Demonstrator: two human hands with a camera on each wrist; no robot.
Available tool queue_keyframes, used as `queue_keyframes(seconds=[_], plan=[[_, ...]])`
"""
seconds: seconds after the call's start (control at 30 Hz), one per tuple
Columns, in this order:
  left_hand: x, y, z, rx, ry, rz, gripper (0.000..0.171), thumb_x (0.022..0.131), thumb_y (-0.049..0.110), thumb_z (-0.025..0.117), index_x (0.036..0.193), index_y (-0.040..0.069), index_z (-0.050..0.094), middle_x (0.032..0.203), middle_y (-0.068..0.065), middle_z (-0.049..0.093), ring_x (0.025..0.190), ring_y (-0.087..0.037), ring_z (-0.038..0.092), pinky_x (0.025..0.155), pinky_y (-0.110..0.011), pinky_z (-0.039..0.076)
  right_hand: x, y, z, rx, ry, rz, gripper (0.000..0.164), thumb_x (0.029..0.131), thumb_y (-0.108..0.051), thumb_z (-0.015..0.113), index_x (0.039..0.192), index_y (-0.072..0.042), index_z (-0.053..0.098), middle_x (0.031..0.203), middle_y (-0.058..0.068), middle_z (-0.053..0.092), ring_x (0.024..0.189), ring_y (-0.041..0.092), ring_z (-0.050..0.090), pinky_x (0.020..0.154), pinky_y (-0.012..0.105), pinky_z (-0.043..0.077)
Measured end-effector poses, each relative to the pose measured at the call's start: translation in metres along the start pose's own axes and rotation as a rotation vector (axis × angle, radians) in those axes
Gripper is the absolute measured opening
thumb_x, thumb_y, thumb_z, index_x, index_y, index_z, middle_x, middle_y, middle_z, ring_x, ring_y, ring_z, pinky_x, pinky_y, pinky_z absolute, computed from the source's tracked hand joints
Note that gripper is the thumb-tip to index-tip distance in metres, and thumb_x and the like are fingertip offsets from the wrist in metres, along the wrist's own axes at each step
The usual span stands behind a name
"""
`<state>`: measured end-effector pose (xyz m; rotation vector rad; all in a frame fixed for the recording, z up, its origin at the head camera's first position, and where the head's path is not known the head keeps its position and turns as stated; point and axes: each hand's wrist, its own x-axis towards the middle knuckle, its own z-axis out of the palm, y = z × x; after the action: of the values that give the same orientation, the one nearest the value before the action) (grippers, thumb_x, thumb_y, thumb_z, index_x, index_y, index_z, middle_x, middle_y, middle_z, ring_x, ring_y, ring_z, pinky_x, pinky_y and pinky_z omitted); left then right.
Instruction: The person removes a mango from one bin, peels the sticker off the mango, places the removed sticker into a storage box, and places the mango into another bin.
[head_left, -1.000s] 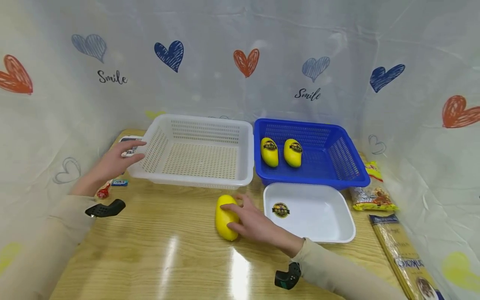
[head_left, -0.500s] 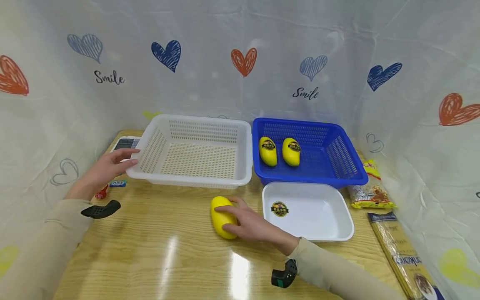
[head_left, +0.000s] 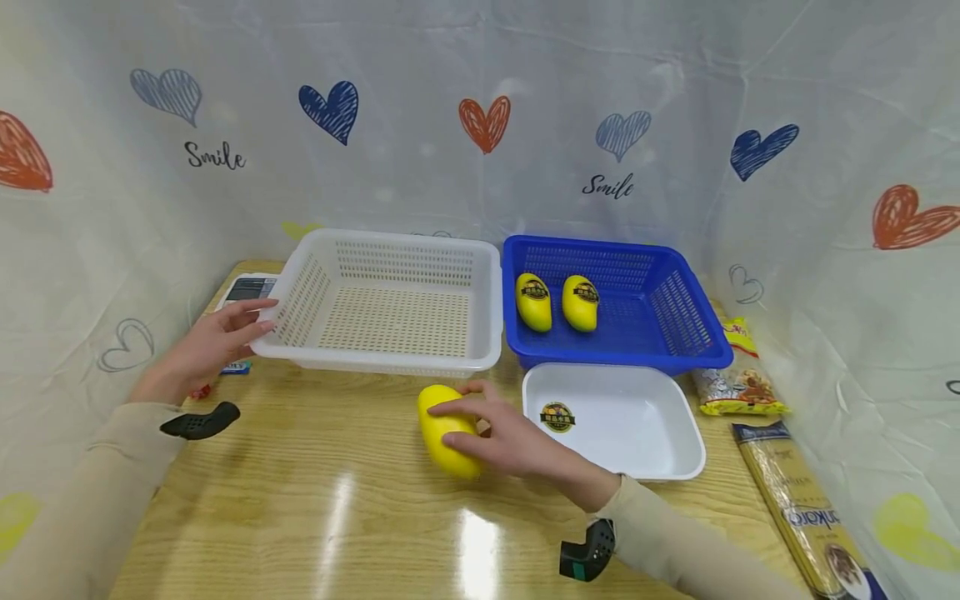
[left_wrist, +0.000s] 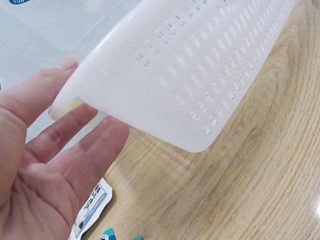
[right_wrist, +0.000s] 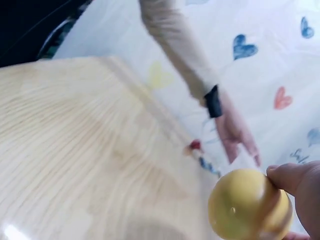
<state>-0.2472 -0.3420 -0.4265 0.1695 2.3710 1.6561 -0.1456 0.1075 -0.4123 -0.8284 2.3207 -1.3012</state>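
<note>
My right hand (head_left: pixel 517 437) grips a yellow mango (head_left: pixel 437 437) with fingers and thumb around its upper side, at the middle of the table in the head view. The same mango (right_wrist: pixel 237 210) fills the lower right of the right wrist view, my thumb against it. My left hand (head_left: pixel 206 346) is at the left end of the white slotted basket (head_left: pixel 390 360). In the left wrist view, the thumb lies over the rim and the fingers (left_wrist: pixel 100 145) reach under it. Two more mangoes with dark labels, one of them the left mango (head_left: pixel 534 312), lie in the blue basket (head_left: pixel 637 325).
A shallow white tray (head_left: pixel 630 425) with a dark round label (head_left: pixel 557 417) sits before the blue basket. At right lie a snack bag (head_left: pixel 742 383) and a long gold packet (head_left: pixel 798 517). Small wrapped items lie near my left hand. Patterned sheeting surrounds the table.
My left hand has come down onto the white basket's rim. My right hand has closed around the mango, which has shifted slightly left and tilted.
</note>
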Motion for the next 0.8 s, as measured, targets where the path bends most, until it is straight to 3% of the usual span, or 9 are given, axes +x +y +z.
queue_keyframes(seconds=[0.13, 0.27, 0.4, 0.53, 0.8], plan=[[-0.001, 0.0, 0.0, -0.002, 0.003, 0.005, 0.06, 0.101, 0.033, 0.053, 0.152, 0.011, 0.031, 0.125, 0.005, 0.051, 0.101, -0.001, 0.06, 0.08, -0.021, 0.054, 0.009, -0.018, -0.017, 0.038, 0.029, -0.019, 0.035, 0.099, -0.029, 0.06, 0.134, -0.024, 0.061, 0.147, 0.01, 0.029, 0.119, 0.028, 0.048, 0.085, 0.032, 0.053], [0.0, -0.001, 0.001, 0.005, 0.011, 0.0, 0.061, 0.101, 0.034, 0.055, 0.152, 0.012, 0.032, 0.128, -0.001, 0.05, 0.102, -0.002, 0.06, 0.081, -0.02, 0.054, 0.03, -0.023, -0.036, 0.08, 0.115, 0.027, 0.036, 0.1, -0.033, 0.057, 0.135, -0.027, 0.059, 0.148, 0.006, 0.028, 0.114, 0.028, 0.048, 0.086, 0.037, 0.049], [0.0, -0.003, 0.0, 0.021, 0.013, -0.011, 0.063, 0.1, 0.036, 0.055, 0.153, 0.012, 0.03, 0.138, -0.012, 0.043, 0.102, -0.001, 0.059, 0.081, -0.02, 0.053, 0.06, -0.016, -0.053, 0.17, 0.174, 0.097, 0.036, 0.101, -0.033, 0.056, 0.137, -0.03, 0.056, 0.147, 0.003, 0.03, 0.108, 0.029, 0.054, 0.085, 0.041, 0.049], [0.0, -0.004, 0.0, 0.03, 0.013, -0.017, 0.065, 0.101, 0.038, 0.053, 0.154, 0.011, 0.028, 0.145, -0.019, 0.037, 0.104, -0.001, 0.058, 0.082, -0.021, 0.053, 0.093, -0.005, -0.062, 0.234, 0.187, 0.155, 0.037, 0.102, -0.03, 0.055, 0.139, -0.029, 0.054, 0.147, 0.001, 0.036, 0.1, 0.023, 0.062, 0.081, 0.037, 0.053], [-0.001, -0.001, 0.001, 0.029, 0.012, -0.036, 0.066, 0.1, 0.041, 0.052, 0.154, 0.013, 0.027, 0.15, -0.02, 0.033, 0.107, -0.004, 0.058, 0.083, -0.02, 0.052, 0.149, 0.007, -0.062, 0.22, 0.197, 0.288, 0.038, 0.101, -0.03, 0.055, 0.139, -0.028, 0.055, 0.136, 0.005, 0.051, 0.093, 0.021, 0.06, 0.077, 0.036, 0.054]])
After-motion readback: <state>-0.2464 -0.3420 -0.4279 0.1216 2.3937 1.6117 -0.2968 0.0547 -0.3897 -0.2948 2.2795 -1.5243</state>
